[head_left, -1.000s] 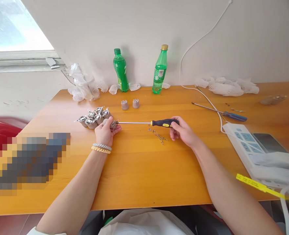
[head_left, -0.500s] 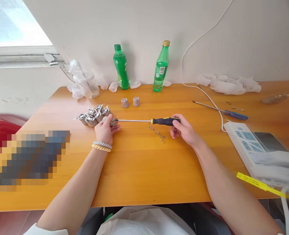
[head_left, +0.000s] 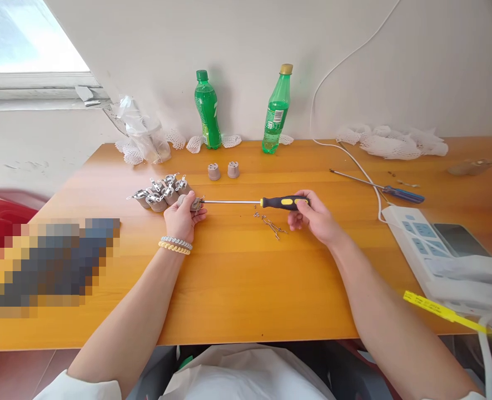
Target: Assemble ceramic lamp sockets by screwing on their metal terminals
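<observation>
Over the middle of the wooden surface [head_left: 249, 300], the left hand [head_left: 184, 218] has its fingers closed around a grey-brown cylindrical piece [head_left: 196, 204], which lies on its side with its metal fittings turned right. The right hand [head_left: 310, 215] curls its fingers around the black-and-yellow handle of a screwdriver [head_left: 281, 203]; the shaft runs level to the left, its tip at the metal end of the held piece. Whether the tip sits in a screw is too small to tell.

Just beside the left hand, toward the far left, stands a tight cluster of similar pieces [head_left: 158, 203] topped with metal strips. Beyond the shaft, two bare cylinders [head_left: 213, 172] stand near each other. Nearer the person than the shaft lie small screws [head_left: 257, 214] and a loose heap of thin metal strips [head_left: 274, 226]. Well to the right, a blue-handled screwdriver [head_left: 404, 194] lies near a white power strip [head_left: 410, 225]. Two green bottles [head_left: 208, 114] stand by the wall.
</observation>
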Available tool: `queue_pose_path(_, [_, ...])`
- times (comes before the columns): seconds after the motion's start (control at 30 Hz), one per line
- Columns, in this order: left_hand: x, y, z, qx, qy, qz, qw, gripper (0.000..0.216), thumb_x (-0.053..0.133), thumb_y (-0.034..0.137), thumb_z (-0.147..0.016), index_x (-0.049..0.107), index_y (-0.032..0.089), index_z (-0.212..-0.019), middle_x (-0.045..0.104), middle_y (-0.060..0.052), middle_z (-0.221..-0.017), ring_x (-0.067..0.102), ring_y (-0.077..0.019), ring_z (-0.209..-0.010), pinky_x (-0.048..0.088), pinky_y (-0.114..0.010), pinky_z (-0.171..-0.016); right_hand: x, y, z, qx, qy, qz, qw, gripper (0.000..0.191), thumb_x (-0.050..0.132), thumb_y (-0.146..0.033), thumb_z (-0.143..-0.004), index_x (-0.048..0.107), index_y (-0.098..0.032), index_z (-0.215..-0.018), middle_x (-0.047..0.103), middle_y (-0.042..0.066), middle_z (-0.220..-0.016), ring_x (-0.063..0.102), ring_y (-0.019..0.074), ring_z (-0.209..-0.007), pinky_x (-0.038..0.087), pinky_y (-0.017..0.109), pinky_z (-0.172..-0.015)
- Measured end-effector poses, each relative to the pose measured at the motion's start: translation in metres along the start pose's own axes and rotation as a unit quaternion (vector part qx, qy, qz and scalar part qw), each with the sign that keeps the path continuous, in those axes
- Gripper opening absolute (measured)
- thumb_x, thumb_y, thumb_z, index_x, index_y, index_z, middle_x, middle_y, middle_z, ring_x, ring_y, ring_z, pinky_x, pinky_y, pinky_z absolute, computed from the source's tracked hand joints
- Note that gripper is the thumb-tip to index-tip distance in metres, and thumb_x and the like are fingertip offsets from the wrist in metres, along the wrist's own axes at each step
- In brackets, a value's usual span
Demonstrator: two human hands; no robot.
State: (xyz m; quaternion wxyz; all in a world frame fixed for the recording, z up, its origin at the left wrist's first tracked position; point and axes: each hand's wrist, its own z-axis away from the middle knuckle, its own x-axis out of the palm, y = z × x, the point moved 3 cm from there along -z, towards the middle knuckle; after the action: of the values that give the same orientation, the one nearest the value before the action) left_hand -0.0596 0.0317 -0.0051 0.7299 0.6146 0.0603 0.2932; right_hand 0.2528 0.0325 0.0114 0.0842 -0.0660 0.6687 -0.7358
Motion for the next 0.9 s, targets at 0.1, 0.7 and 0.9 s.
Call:
queue_pose_path(0.1, [0.001,-0.001,0.0,0.002,-0.006,0.005,1.0,0.03,0.074,0.036,-0.067,0.056,0.013,-0.072,0.06,-0.002,-0.064,0.061,-0.0135,-0.052,0.055,-0.027,-0.051,-0.004,0.006,-0.002,0.007,0.06,0.097,0.993,0.044,0.044,-0.066,-0.083,0.046,-0.022,-0.088,0.055,-0.003,-0.042,0.051,0.0147,-0.034,0.034,0.025,-0.039])
queue_pose_path(0.7, [0.001,0.002,0.004,-0.008,0.017,-0.006,1.0,0.035,0.074,0.04,-0.063,0.056,0.014,-0.077,0.062,-0.002,-0.067,0.064,-0.0166,-0.053,0.052,-0.026,-0.047,-0.005,0.005,-0.001,0.019,0.039,0.131,0.99,0.05,0.037,-0.067,-0.084,0.046,-0.02,-0.07,0.05,0.001,-0.037,0.047,0.0134,-0.032,0.028,0.026,-0.038])
queue_pose_path(0.9, [0.0,0.0,0.002,-0.003,0.01,-0.011,1.0,0.037,0.074,0.043,-0.063,0.057,0.013,-0.076,0.062,-0.004,-0.069,0.066,-0.0177,-0.057,0.054,-0.026,-0.049,0.002,-0.003,0.001,0.023,-0.048,-0.049,0.997,0.035,0.05,-0.054,-0.081,0.042,-0.024,-0.097,0.063,-0.001,-0.054,0.057,0.0173,-0.047,0.033,0.025,-0.044])
